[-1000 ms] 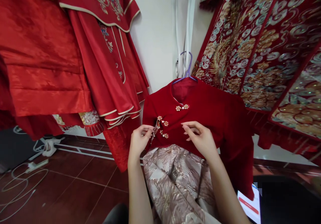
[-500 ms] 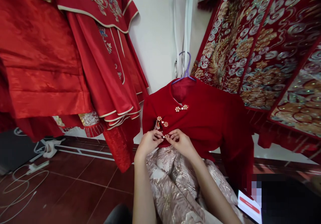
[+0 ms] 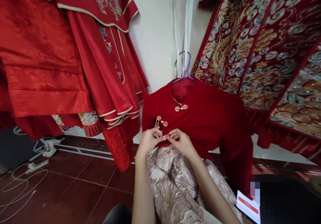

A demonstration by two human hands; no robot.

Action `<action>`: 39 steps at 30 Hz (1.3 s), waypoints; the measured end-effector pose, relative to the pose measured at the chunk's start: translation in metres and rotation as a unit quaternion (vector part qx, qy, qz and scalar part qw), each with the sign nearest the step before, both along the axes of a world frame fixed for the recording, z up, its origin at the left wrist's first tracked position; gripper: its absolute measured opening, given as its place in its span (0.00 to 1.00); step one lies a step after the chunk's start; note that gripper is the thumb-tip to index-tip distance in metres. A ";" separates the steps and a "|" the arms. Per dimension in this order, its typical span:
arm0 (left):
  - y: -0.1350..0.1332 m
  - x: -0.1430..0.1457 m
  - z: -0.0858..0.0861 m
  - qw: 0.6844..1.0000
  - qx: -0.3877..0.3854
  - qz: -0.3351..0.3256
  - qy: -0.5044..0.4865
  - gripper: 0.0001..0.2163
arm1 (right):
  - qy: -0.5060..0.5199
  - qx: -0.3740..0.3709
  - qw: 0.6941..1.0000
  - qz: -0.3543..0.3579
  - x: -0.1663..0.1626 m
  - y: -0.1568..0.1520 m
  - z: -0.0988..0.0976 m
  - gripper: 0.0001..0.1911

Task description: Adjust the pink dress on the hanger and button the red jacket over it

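A red jacket (image 3: 200, 123) hangs from a purple hanger (image 3: 186, 74) in front of me. Along its slanted front opening are flower-shaped bead fasteners: one pair (image 3: 181, 108) near the collar, another (image 3: 162, 121) lower on the left. The lowest bead fastener (image 3: 166, 136), near the hem, is pinched between the fingertips of my left hand (image 3: 150, 139) and my right hand (image 3: 181, 141). Fingers partly cover it, so I cannot tell whether its two halves are joined. Below the hem falls a pale, shiny patterned skirt (image 3: 170, 184).
Red garments with cream trim (image 3: 105, 70) hang at left, a heavily embroidered red garment (image 3: 263, 50) at right. White straps (image 3: 185, 23) run above the hanger. A white cable (image 3: 20, 184) and power strip (image 3: 37, 165) lie on the tiled floor. A phone (image 3: 248, 205) is at lower right.
My hands have barely shifted; both stay at the lowest fastener, with the left fingertips slightly closer over it. The garments hang as before.
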State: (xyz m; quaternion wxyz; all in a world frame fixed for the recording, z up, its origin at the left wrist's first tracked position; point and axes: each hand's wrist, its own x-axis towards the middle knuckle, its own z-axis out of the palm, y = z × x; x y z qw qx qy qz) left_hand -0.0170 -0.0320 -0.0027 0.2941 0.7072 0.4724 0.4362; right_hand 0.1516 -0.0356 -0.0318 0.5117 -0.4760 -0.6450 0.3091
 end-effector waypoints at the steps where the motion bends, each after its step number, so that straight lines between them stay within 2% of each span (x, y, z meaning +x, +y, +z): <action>1: 0.001 0.000 -0.001 1.000 0.000 -0.002 -0.003 0.14 | 0.000 -0.002 1.000 0.002 0.000 0.000 0.000 0.09; 17: 0.001 0.001 -0.001 1.000 -0.003 0.002 0.020 0.13 | 0.033 -0.013 0.999 0.031 0.003 0.006 -0.010 0.10; 27: 0.001 0.003 -0.002 0.999 -0.034 0.001 -0.016 0.14 | 0.025 -0.004 0.999 0.023 0.001 0.006 -0.009 0.09; 30: -0.002 0.001 0.000 0.995 -0.071 -0.045 -0.050 0.16 | 0.036 -0.007 0.998 0.043 0.004 0.004 -0.004 0.09; 33: -0.003 0.002 0.004 0.982 -0.115 -0.095 -0.117 0.17 | 0.096 -0.075 0.987 0.109 0.013 -0.004 0.008 0.11; 36: 0.001 0.008 0.006 0.963 -0.127 -0.046 -0.233 0.18 | 0.150 -0.160 0.960 0.176 0.026 -0.016 0.023 0.12; 39: 0.009 0.020 0.004 0.932 -0.120 0.012 -0.343 0.17 | 0.152 -0.198 0.943 0.221 0.036 -0.026 0.036 0.11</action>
